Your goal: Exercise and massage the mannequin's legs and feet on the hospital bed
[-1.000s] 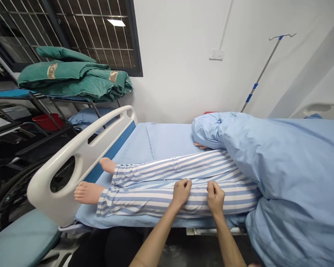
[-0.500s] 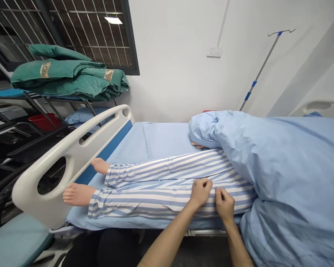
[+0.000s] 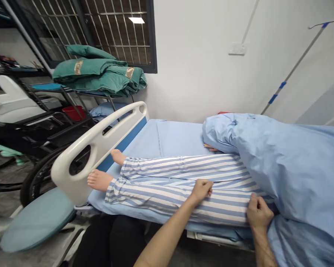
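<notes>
Two fists are hovering or resting over striped trousers (image 3: 156, 194) on a bed (image 3: 178, 137).
The left hand (image 3: 202, 190) is reaching in with its forearm slanting up and rightward, while the right hand (image 3: 258, 211) is leaning slightly leftward beside the quilt (image 3: 300, 167); both are keeping their fingers curled closed, though whether either is pinching cloth I cannot tell. The fists are now standing well apart, where half a second ago they were sitting close together, the right having shifted toward the quilt. The trousers are lying between the footboard (image 3: 100, 140) and the quilt, their long axis running along the bed, cuffs and bare feet (image 3: 100, 180) pointing left toward the footboard, upper end disappearing under the quilt.
</notes>
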Available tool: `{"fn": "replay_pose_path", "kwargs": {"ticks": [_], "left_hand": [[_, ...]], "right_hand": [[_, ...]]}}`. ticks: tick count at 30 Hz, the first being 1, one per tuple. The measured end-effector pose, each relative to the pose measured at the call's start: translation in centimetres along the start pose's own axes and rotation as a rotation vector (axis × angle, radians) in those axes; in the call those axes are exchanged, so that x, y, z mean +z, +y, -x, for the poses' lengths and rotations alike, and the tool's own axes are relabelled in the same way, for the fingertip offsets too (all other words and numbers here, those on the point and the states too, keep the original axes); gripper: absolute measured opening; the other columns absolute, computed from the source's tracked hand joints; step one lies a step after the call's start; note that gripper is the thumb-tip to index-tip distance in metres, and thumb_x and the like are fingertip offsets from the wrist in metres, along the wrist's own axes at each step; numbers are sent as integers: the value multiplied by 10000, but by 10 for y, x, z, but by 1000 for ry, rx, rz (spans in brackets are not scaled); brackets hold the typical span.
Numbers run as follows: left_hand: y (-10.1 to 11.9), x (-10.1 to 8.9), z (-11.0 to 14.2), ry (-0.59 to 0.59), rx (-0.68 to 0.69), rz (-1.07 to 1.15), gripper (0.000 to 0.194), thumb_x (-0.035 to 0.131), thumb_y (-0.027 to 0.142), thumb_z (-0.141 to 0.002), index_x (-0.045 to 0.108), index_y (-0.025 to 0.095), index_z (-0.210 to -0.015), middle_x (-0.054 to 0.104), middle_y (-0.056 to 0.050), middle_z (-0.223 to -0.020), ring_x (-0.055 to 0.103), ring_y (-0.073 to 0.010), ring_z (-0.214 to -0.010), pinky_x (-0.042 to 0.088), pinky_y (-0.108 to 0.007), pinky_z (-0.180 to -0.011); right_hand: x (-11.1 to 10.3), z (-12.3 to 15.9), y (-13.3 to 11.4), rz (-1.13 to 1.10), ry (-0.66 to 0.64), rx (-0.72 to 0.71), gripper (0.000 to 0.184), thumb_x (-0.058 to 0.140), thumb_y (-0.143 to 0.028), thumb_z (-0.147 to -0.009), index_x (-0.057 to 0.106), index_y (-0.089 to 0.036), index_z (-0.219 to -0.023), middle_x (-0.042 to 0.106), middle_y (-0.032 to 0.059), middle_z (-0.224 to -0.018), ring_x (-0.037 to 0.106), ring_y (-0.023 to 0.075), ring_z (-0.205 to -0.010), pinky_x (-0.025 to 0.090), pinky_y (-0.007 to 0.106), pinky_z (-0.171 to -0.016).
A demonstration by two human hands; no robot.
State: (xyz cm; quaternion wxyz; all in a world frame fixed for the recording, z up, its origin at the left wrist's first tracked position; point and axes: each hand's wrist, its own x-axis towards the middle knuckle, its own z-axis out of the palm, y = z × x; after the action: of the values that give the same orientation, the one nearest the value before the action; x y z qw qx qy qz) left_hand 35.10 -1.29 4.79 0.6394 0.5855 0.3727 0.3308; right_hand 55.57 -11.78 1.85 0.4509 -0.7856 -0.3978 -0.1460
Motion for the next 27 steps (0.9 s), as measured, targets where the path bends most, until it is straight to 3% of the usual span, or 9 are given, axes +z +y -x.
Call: {"fn": "replay_pose_path", "kwargs": {"ticks": [3, 7, 10, 13, 15, 19, 22, 24, 27], "left_hand": [[14, -88, 17, 195, 67, -187, 387, 442, 445, -720, 430, 182, -437, 426, 33, -431, 386, -79, -452, 323, -231, -531], [24, -214, 72, 511, 104, -516, 394, 418, 435, -746, 357, 191, -443, 326, 53, -434, 340, -83, -482, 265, -231, -526], [8, -267, 108, 688, 100, -709, 391, 403, 399, -781, 317, 186, -465, 298, 54, -461, 346, -84, -502, 243, -226, -537], [-23, -283, 121, 749, 88, -889, 362, 399, 341, -794, 363, 182, -470, 377, 39, -467, 400, -98, -513, 251, -225, -542], [-41, -284, 120, 801, 158, -1036, 317, 408, 297, -795, 438, 182, -501, 480, 15, -513, 451, -114, -550, 262, -230, -553], [-56, -283, 117, 834, 290, -1138, 285, 409, 241, -800, 498, 186, -535, 546, -17, -558, 481, -123, -573, 269, -237, -556], [-47, -284, 119, 841, 258, -973, 294, 429, 255, -777, 435, 187, -491, 479, 10, -496, 428, -109, -519, 264, -235, -543], [-38, -281, 119, 877, 216, -731, 332, 434, 310, -776, 366, 194, -472, 400, 36, -455, 382, -99, -484, 268, -228, -526], [-25, -270, 116, 940, 183, -353, 387, 366, 416, -816, 320, 212, -491, 361, 45, -450, 371, -106, -478, 295, -229, -512]], "right_hand": [[-1, 0, -1, 27, -38, 33, 348, 404, -472, -782, 393, -217, -546, 396, 10, -492, 371, 146, -505, 284, 270, -539], [-3, -11, -6, 102, -111, 138, 291, 405, -467, -738, 418, -243, -552, 458, 52, -527, 339, 173, -494, 268, 307, -529], [-4, -18, -22, 119, -248, 209, 292, 405, -472, -726, 443, -248, -542, 472, 61, -525, 332, 180, -488, 275, 319, -529], [2, -7, -63, -22, -315, 167, 333, 401, -506, -726, 452, -228, -551, 475, 50, -524, 391, 183, -523, 303, 304, -540], [14, 18, -110, -187, -344, 124, 363, 400, -533, -729, 433, -219, -550, 453, 24, -516, 400, 170, -532, 314, 284, -535], [52, 101, -229, -561, -699, -62, 407, 374, -527, -795, 345, -218, -532, 371, -25, -498, 360, 126, -506, 299, 246, -497], [83, 159, -303, -677, -923, -339, 381, 393, -408, -851, 323, -204, -537, 325, -52, -494, 338, 101, -495, 251, 237, -513], [105, 181, -333, -693, -905, -351, 369, 383, -362, -861, 318, -202, -534, 309, -59, -482, 325, 97, -482, 226, 243, -516], [131, 190, -348, -675, -858, -267, 360, 377, -345, -851, 332, -205, -521, 346, -51, -476, 342, 106, -488, 216, 247, -514]]}}
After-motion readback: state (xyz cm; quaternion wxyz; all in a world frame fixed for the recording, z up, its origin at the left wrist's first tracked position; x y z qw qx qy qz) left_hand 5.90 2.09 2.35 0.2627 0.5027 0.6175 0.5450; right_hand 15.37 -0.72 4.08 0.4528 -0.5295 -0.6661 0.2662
